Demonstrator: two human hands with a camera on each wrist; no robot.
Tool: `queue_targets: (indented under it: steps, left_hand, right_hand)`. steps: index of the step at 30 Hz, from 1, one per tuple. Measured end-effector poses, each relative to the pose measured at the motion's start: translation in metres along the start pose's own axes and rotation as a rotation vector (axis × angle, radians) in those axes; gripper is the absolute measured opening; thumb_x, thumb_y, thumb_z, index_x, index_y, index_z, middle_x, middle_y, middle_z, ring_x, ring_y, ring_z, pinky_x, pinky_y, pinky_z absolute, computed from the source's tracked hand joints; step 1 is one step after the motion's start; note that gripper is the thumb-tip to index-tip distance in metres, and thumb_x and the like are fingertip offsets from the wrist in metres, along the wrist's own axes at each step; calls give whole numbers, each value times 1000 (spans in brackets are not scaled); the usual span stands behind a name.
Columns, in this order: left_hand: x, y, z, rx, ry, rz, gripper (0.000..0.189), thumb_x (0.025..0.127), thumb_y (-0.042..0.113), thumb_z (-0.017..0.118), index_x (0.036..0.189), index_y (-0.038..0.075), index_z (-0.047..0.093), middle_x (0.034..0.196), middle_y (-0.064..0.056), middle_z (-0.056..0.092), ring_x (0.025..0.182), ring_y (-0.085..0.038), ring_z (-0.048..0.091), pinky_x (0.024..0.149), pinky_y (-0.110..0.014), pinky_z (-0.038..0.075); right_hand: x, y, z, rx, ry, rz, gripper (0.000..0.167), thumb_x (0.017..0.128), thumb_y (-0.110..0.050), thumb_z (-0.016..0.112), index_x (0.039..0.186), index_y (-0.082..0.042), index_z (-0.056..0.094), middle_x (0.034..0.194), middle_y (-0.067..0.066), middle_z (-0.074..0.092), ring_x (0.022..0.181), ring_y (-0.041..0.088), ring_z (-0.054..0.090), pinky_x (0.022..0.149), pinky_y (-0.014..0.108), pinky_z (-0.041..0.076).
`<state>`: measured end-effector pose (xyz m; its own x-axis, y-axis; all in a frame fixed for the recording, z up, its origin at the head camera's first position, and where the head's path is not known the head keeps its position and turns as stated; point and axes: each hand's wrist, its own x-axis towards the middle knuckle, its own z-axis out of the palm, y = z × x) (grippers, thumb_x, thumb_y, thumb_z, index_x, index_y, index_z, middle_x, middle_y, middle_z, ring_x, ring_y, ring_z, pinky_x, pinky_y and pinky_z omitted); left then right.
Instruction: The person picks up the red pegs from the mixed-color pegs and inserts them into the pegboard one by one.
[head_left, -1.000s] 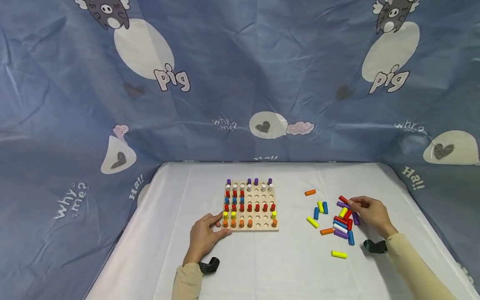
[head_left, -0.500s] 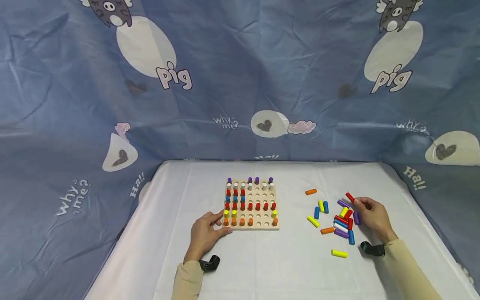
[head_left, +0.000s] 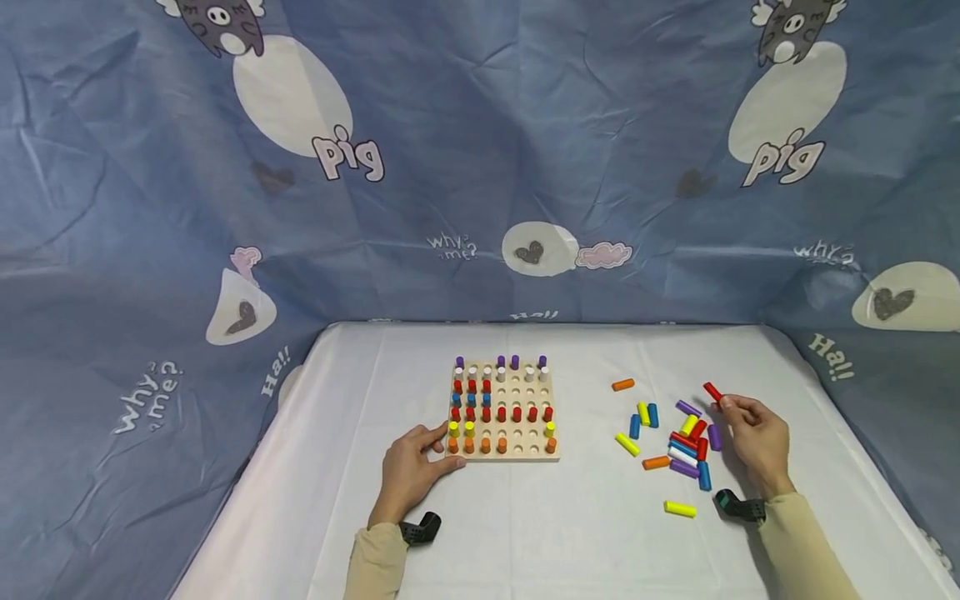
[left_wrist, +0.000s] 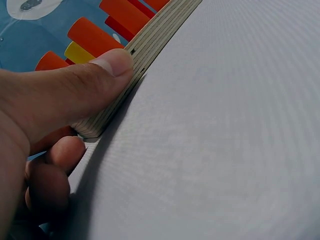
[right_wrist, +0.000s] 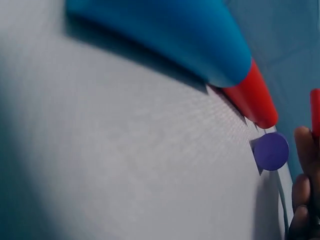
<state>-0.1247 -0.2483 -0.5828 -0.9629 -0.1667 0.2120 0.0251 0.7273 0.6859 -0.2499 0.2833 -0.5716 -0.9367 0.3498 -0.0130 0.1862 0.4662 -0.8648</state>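
Red peg, pinched by right fingers, moved rightward; backdrop reads "pig".

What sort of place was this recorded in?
Probably an improvised tabletop recording booth: printed blue cloth hangs behind and beside a white-covered table, with a pegboard on it.

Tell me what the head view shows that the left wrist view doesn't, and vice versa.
Only the head view: the right hand pinching a red peg, and loose pegs on the white cloth.
Only the left wrist view: striped layers in the pegboard's edge.
Both: the left hand holding the pegboard, orange pegs in it, that cloth.
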Motion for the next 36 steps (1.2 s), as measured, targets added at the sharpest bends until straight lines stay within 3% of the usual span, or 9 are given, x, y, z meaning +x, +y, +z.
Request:
queue_targets:
  steps: [5, 9, 13, 17, 22, 28, 32, 36]
  left_hand:
    - [0, 0, 0, -1, 2, 3, 69, 72, 40, 98, 133, 15, 76, 78, 11, 58, 58, -2, 36, 57, -23, 32]
    - [1, 0, -2, -8, -2, -12, 70, 71, 40, 99, 133, 16, 76, 77, 11, 58, 58, -3, 36, 58, -23, 32]
    - [1, 0, -4, -10, -1, -22, 70, 71, 40, 99, 133, 16, 76, 78, 11, 58, 58, -3, 37, 59, -24, 31]
    - [1, 0, -4, -17, -6, -18, 70, 72, 40, 98, 134, 16, 76, 78, 10, 59, 58, -3, 36, 58, -24, 32]
    - [0, 1, -3, -30, -9, -12, 70, 73, 41, 98, 134, 16, 76, 78, 10, 59, 58, -4, 37, 58, -25, 31]
    - [0, 2, -4, -14, -11, -10, 70, 72, 43, 98, 133, 16, 76, 78, 10, 59, 60, -4, 38, 58, -24, 31]
    - [-3, 1, -3, -5, -15, -16, 70, 71, 42, 98, 133, 16, 76, 77, 11, 58, 60, -5, 39, 58, -24, 31]
    - [-1, 0, -4, -12, -14, -7, 71, 72, 43, 98, 133, 16, 76, 78, 11, 58, 60, -5, 39, 57, -24, 31]
  right_hand:
    - [0, -2, 0, 98, 76, 39, 43, 106, -39, 64, 132, -5, 71, 82, -36, 62, 83, -8, 59, 75, 9, 43]
    - [0, -4, -2, 218, 84, 106, 32, 104, -35, 69, 127, -13, 74, 85, -34, 66, 86, -5, 61, 75, 7, 46]
    - [0, -5, -3, 337, 98, 109, 20, 102, -29, 73, 118, -18, 76, 85, -31, 70, 85, -3, 63, 73, 7, 48]
    - [-1, -5, -3, 312, 113, 68, 28, 101, -29, 74, 121, -10, 77, 80, -33, 69, 82, -6, 63, 73, 6, 47]
    - [-2, -6, -3, 198, 109, 74, 46, 102, -41, 71, 131, -6, 75, 79, -37, 66, 82, -8, 60, 75, 8, 44]
    - [-1, -26, 0, 309, 97, 126, 41, 101, -42, 72, 129, -11, 76, 80, -32, 70, 88, -8, 62, 79, 10, 42]
    - [-7, -51, 0, 292, 84, 34, 35, 98, -35, 77, 121, -9, 79, 80, -29, 73, 83, -9, 66, 78, 9, 45]
    - [-17, -83, 7, 209, 88, -184, 35, 97, -31, 79, 117, -2, 81, 86, -27, 75, 87, -8, 65, 78, 12, 47]
